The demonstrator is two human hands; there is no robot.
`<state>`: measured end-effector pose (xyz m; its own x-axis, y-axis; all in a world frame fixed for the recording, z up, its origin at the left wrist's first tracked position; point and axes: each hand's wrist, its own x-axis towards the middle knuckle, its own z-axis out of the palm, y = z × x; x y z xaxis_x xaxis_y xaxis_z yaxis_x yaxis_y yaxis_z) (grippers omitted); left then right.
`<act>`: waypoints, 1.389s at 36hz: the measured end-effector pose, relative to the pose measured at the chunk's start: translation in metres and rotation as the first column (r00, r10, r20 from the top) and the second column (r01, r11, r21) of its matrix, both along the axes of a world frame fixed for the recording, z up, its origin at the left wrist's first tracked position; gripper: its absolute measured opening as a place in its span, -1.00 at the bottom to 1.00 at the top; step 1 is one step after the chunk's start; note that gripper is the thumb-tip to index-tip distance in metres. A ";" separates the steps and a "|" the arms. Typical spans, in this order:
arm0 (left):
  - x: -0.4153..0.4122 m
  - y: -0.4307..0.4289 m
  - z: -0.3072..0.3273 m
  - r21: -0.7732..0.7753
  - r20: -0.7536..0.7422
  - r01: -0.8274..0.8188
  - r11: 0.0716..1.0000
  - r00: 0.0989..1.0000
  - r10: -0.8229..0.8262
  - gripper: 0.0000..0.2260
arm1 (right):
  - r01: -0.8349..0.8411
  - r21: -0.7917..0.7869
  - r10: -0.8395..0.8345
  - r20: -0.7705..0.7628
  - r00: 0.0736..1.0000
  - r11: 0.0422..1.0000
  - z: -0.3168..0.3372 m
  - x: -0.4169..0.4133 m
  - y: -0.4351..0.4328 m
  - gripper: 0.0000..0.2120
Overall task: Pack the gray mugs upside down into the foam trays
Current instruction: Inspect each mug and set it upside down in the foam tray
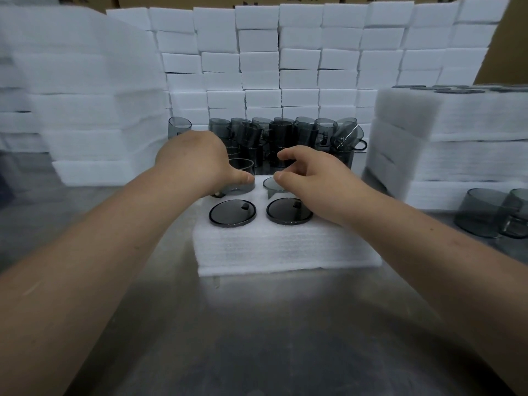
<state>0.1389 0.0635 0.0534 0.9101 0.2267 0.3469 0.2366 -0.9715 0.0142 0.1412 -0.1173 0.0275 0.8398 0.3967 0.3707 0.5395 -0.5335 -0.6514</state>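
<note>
Mugs (231, 214): two sitting upturned in tray (285, 247)
Left grip (194, 161): clasping third mug (239, 180)
Right grip (317, 181): curling over fourth mug (271, 184), hold unclear
Behind: spare mugs (285, 134) crowding

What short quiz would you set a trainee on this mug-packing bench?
1. True or false: the two near-row mugs in the foam tray sit base up.
2. Which one grips the far-left mug at the tray's far row? A) left hand B) right hand C) neither
3. Fill in: the loose mugs wait behind the tray, in front of a wall of white ____ blocks.
Key: 1 true; 2 A; 3 foam.
</note>
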 end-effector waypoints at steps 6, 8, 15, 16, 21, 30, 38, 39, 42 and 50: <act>-0.001 -0.002 0.001 0.034 -0.031 -0.011 0.999 0.999 0.012 -0.50 | 0.002 -0.013 -0.002 0.001 1.000 1.000 0.000 -0.001 0.001 -0.62; -0.002 -0.001 0.001 0.034 -0.039 -0.012 0.999 0.999 0.013 -0.50 | -0.001 -0.023 0.001 0.002 1.000 1.000 0.000 -0.001 0.001 -0.62; -0.011 0.002 0.012 -0.112 0.162 0.015 0.994 0.987 0.004 -0.37 | -0.002 -0.029 0.002 0.015 1.000 1.000 0.000 0.000 0.000 -0.63; -0.012 0.003 0.015 -0.126 0.222 0.037 0.991 0.975 -0.009 -0.37 | 0.000 -0.032 0.000 0.017 1.000 0.999 0.000 0.000 0.000 -0.63; -0.020 -0.001 0.010 -0.324 0.260 0.375 0.868 0.918 -0.299 -0.53 | 0.012 -0.039 -0.011 0.020 1.000 0.999 0.000 0.000 0.001 -0.64; -0.013 -0.002 -0.012 -0.446 -0.082 0.374 0.813 0.887 -0.454 -0.38 | 0.014 -0.052 -0.013 0.023 1.000 0.999 0.001 -0.001 0.001 -0.63; -0.010 -0.003 -0.014 -0.440 -0.084 0.380 0.814 0.885 -0.459 -0.45 | 0.012 -0.056 -0.012 0.012 1.000 0.998 0.001 -0.001 0.001 -0.64; -0.010 -0.003 -0.014 -0.431 -0.084 0.392 0.813 0.880 -0.468 -0.46 | 0.012 -0.062 -0.012 0.013 1.000 0.998 0.001 -0.001 0.001 -0.64; -0.009 -0.003 -0.014 -0.410 -0.094 0.410 0.815 0.870 -0.484 -0.48 | 0.014 -0.075 -0.013 0.020 1.000 0.997 0.001 -0.002 0.002 -0.64; -0.008 -0.004 -0.014 -0.281 -0.164 0.375 0.884 0.889 -0.429 -0.42 | 0.011 -0.083 -0.009 0.024 1.000 0.997 0.002 -0.003 0.001 -0.65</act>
<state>0.1312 0.0597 0.0391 0.9855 -0.1244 0.1156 -0.1499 -0.9572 0.2476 0.1382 -0.1159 0.0291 0.8355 0.4182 0.3565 0.5483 -0.5908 -0.5919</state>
